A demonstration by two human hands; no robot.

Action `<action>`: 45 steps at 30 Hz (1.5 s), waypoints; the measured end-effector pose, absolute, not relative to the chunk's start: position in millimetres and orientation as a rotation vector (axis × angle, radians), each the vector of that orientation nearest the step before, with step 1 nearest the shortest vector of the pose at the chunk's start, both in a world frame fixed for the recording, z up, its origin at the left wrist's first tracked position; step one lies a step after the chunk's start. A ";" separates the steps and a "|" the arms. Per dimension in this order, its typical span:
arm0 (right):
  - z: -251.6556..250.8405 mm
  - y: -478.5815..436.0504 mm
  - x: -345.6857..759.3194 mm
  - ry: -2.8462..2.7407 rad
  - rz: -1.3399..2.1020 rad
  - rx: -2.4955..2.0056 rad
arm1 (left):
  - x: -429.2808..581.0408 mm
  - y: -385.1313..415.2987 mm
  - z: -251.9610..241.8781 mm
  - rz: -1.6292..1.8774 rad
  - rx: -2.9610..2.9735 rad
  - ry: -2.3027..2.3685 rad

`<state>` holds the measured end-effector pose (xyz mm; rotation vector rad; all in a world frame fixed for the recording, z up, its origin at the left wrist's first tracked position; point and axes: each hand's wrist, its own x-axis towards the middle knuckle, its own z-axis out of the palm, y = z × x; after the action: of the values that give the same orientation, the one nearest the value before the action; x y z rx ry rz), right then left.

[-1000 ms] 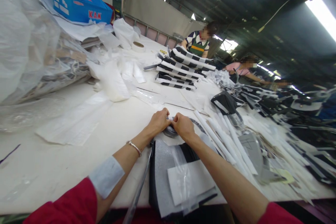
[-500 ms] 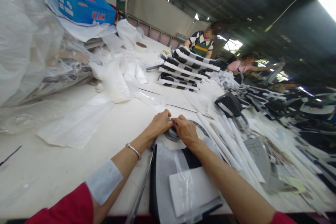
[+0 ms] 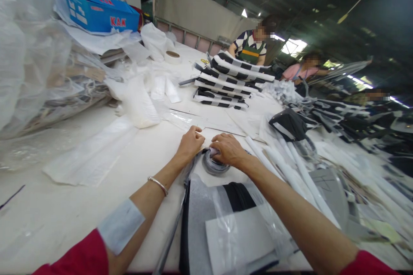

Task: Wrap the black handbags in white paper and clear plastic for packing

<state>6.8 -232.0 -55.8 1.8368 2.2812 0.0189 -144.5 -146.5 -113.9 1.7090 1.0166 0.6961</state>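
My left hand (image 3: 191, 141) is closed in a pinch above the white table (image 3: 155, 146); whatever lies between its fingertips is too small to make out. Just right of it, my right hand (image 3: 227, 149) curls its fingers over a coiled grey roll (image 3: 215, 166), at its upper edge. A dark narrow strip (image 3: 176, 223) runs from beside the roll down to the table's front edge. Nearest me lies a grey and black fabric piece (image 3: 200, 210) under clear plastic, with a white card (image 3: 240, 236) on it.
Striped black and white bundles (image 3: 226, 81) are stacked ahead. A blue box (image 3: 100, 10) and plastic bags (image 3: 35, 64) stand at left. White rolled strips (image 3: 300, 172) and a black bag-like piece (image 3: 288, 123) lie at right. Two people (image 3: 251, 47) work beyond.
My hands have moved apart; the left shifted left and up from the right. More of the coiled roll shows now. The view has shifted slightly.
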 end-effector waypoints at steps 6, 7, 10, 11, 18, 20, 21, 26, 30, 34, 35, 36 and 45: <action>-52.7 -230.0 11.3 2.289 0.069 1.896 | -141.2 -142.0 -120.7 0.874 1.547 0.949; -52.4 -229.7 10.5 2.248 0.063 1.936 | -140.9 -141.5 -121.6 0.879 1.533 0.938; -52.1 -228.1 6.9 2.188 -0.030 1.925 | -140.6 -140.4 -122.3 0.874 1.483 0.916; -52.1 -227.4 5.7 2.193 -0.060 1.891 | -140.7 -140.0 -122.2 0.872 1.472 0.915; -52.3 -222.9 20.7 2.047 0.108 2.111 | -140.7 -134.8 -127.0 0.852 1.506 0.928; -51.8 -225.6 34.8 1.878 0.111 2.275 | -140.8 -133.4 -128.9 0.845 1.505 0.914; -50.3 -229.2 41.8 1.796 0.076 2.348 | -141.0 -132.9 -129.3 0.841 1.502 0.906; -21.9 -281.5 53.1 1.857 -0.115 2.685 | -142.9 -133.2 -125.2 0.805 1.535 0.916; 7.6 -360.2 43.0 2.027 -0.147 2.851 | -144.9 -133.6 -120.8 0.773 1.584 0.919; -0.2 -435.2 46.3 1.842 -0.098 3.071 | -146.9 -130.8 -122.6 0.750 1.626 0.919; -9.6 -449.1 47.5 1.778 -0.082 3.122 | -147.4 -129.9 -123.7 0.742 1.630 0.917; -21.0 -460.5 47.6 1.733 -0.063 3.151 | -147.9 -129.1 -124.6 0.735 1.638 0.916; -91.1 -476.6 14.1 1.847 0.025 2.813 | -152.3 -132.2 -118.4 0.690 1.670 0.930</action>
<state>14.1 -476.6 -91.1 2.8130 1.8466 0.0246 -152.3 -132.2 -118.4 1.6697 0.9298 0.6902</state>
